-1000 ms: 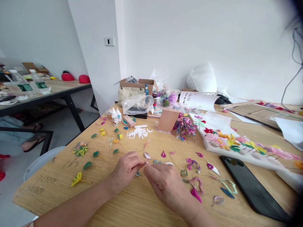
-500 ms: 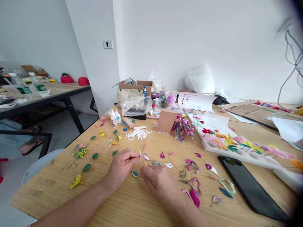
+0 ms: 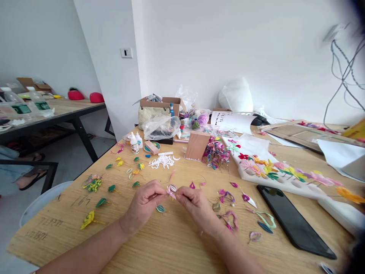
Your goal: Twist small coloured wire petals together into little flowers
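Between my two hands, above the wooden table, is a small lilac and white thread-wrapped petal piece [image 3: 172, 189]. My left hand [image 3: 147, 199] pinches its left side between thumb and fingertips. From the other side, my right hand [image 3: 196, 207] has thumb and finger closed at its right edge, on what looks like a strand of its lilac thread; the fingertips hide the exact grip. Just below lies a green leaf with a pale outline [image 3: 160, 208]. Magenta, purple and green petal pieces [image 3: 228, 196] are scattered to the right of my right hand.
A black phone [image 3: 295, 220] lies at the right, beside a white foam block [image 3: 305, 187] bearing several thread flowers. Green leaves and yellow flowers [image 3: 88, 219] are spread at left. Glue bottles [image 3: 134, 144], white cut-outs [image 3: 162, 161] and a wooden block [image 3: 196, 145] stand or lie farther back.
My right hand has moved up from the table to the petal piece, and its fingers now meet it beside my left hand. The view has shifted slightly right.
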Demonstrator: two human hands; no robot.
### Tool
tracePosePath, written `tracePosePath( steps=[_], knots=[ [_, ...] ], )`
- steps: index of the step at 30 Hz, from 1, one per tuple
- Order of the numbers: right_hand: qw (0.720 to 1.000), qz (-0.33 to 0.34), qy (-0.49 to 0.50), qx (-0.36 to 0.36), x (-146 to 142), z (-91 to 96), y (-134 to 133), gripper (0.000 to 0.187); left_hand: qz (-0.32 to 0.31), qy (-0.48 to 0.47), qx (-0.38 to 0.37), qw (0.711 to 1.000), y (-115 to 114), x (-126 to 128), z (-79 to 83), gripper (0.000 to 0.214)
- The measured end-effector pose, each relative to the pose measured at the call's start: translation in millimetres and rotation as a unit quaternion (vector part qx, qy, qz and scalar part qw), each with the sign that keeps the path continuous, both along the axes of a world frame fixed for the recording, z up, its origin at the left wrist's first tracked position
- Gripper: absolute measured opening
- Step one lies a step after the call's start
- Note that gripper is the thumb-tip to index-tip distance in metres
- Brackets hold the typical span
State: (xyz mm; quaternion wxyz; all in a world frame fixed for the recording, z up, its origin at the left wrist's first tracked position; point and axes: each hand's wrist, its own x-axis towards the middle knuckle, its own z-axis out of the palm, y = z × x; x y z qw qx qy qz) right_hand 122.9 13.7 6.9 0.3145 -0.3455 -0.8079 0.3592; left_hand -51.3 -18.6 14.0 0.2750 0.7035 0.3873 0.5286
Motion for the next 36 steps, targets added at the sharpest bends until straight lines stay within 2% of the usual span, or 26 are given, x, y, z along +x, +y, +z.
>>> tracePosePath(
  steps=[2,5,10,16,22,26,29,31,36],
  knots=[
    [0.999,0.010,-0.028,0.019,-7,1.9,-7,0.024,0.061,-0.003,0.016,0.998,2,-3,-0.6,0.011],
    [0.994,0.014,-0.080,0.074,-13,6.8,-20,0.025,0.105,0.021,0.023,0.994,4,-5,-4.3,0.012],
    [0.975,0.018,-0.149,0.164,-17,9.3,-32,0.022,0.097,0.028,0.025,0.995,5,-1,-6.2,0.015],
    [0.966,0.016,-0.173,0.190,-19,9.7,-33,0.020,0.094,-0.023,-0.022,0.995,3,2,-0.2,0.014],
    [0.966,0.017,-0.171,0.194,-19,8.9,-35,0.019,0.034,-0.141,-0.124,0.982,5,2,-0.7,0.012],
    [0.975,0.012,-0.150,0.165,-15,9.6,-34,0.019,-0.024,-0.248,-0.187,0.950,5,2,-0.6,0.011],
    [0.987,0.012,-0.105,0.120,-14,13.0,-32,0.020,-0.040,-0.307,-0.217,0.926,4,3,1.7,0.007],
    [0.993,0.014,-0.070,0.097,-12,16.2,-32,0.021,-0.040,-0.317,-0.228,0.920,4,3,5.1,0.006],
    [0.998,0.024,-0.022,0.057,-9,23.5,-32,0.021,-0.056,-0.285,-0.241,0.926,6,6,18.9,0.007]
  ],
)
